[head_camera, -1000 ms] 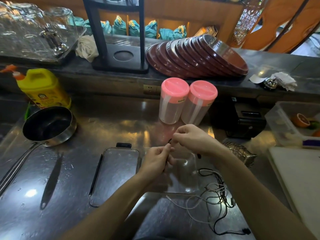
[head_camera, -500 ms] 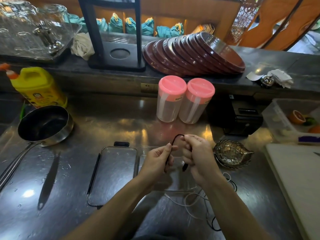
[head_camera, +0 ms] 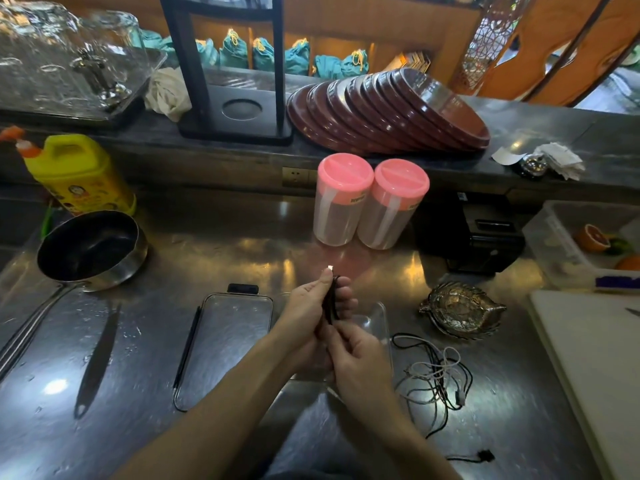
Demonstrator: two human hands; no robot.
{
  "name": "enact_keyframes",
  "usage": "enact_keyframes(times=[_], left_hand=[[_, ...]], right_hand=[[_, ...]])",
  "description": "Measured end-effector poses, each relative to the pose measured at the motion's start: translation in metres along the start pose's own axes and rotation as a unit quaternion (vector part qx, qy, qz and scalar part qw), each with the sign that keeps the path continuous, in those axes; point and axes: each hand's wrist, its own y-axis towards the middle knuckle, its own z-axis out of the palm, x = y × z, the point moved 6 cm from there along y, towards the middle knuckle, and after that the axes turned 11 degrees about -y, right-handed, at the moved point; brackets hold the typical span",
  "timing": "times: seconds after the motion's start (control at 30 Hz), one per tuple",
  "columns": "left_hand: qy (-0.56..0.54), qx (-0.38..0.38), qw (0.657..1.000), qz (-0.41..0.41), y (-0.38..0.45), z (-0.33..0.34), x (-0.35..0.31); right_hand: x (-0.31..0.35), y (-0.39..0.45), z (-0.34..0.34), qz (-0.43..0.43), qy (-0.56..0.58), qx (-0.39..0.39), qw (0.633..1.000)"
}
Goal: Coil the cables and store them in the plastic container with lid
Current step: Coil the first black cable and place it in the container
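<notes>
Left hand [head_camera: 308, 306] pinches thin black coiled cable [head_camera: 331, 299] between thumb and curled fingers, bundle upright just above clear plastic container [head_camera: 379, 320] on steel counter [head_camera: 207, 251]. Right hand [head_camera: 356, 358] just below, fingers curled pinching the coil's lower end. Tangled black and white loose cables [head_camera: 436, 372] lie right of container; clear flat lid [head_camera: 228, 341] lies left.

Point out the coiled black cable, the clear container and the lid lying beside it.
black cable [head_camera: 331, 299], head view, on the coiled bundle between the fingers.
container [head_camera: 380, 315], head view, on its far right corner rim.
lid [head_camera: 228, 341], head view, on the middle of its flat clear panel.
</notes>
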Motion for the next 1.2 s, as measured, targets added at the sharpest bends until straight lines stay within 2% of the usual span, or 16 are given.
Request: enact_keyframes(times=[0.1,0.23,0.33,0.43,0.53,0.73,0.87,0.93,1.0,1.13,1.2], left_hand=[[-0.022,0.003,1.000,-0.014,0.001,-0.002,-0.003],[-0.136,0.057,0.989,-0.031,0.002,0.003,-0.014],[-0.168,0.085,0.981,-0.046,-0.001,0.005,-0.014],[-0.179,0.091,0.978,-0.061,-0.004,0.005,-0.008],[-0.181,0.098,0.975,-0.083,-0.007,0.006,-0.001],[-0.197,0.111,0.969,-0.102,-0.007,0.003,0.006],[-0.176,0.096,0.975,-0.100,-0.006,-0.002,0.011],[-0.168,0.097,0.976,-0.101,-0.007,-0.002,0.014],[-0.150,0.094,0.979,-0.101,-0.006,-0.003,0.017],[-0.089,0.082,0.989,-0.082,-0.003,-0.005,0.015],[-0.043,0.080,0.994,-0.065,-0.002,-0.005,0.012]], right_hand=[[-0.014,-0.001,0.001,0.000,0.023,0.019,1.000],[-0.037,-0.010,0.005,0.038,-0.001,0.080,0.996],[-0.048,-0.009,0.003,0.123,0.150,0.108,0.975],[-0.045,-0.001,0.003,0.191,0.341,0.098,0.915],[-0.039,0.001,0.004,0.216,0.419,0.088,0.877],[-0.039,0.010,0.007,0.230,0.447,0.037,0.863],[-0.044,0.014,0.002,0.192,0.335,0.021,0.922],[-0.041,0.015,-0.002,0.172,0.302,0.017,0.938],[-0.040,0.016,-0.004,0.175,0.330,0.011,0.928],[-0.045,0.020,-0.001,0.231,0.474,0.020,0.849],[-0.044,0.020,0.002,0.241,0.486,0.040,0.839]])
